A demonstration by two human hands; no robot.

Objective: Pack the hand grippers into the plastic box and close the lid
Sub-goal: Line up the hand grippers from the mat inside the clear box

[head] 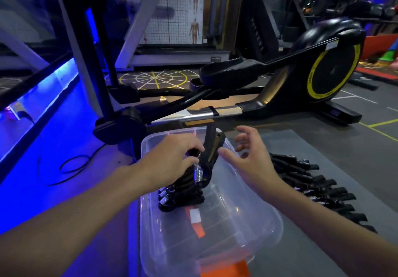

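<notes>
The plastic box [265,218] is lying beneath both hands, packed hand grippers [183,195] bunching under the left hand [170,158], which is gripping one more gripper [212,149] upright. The right hand [254,160] is hovering slack beside it; tipping the gripper flat against the bunch is looking wise. Beyond the right hand, spare grippers [318,188] are waiting.

A black elliptical trainer [280,102] with a yellow-ringed flywheel [332,70] stands on the gym floor behind a grey mat [327,145], with a treadmill [172,56], an anatomy chart [195,7], a yellow-and-white floor circle [154,79] and a looped black cable [71,167] nearby.
</notes>
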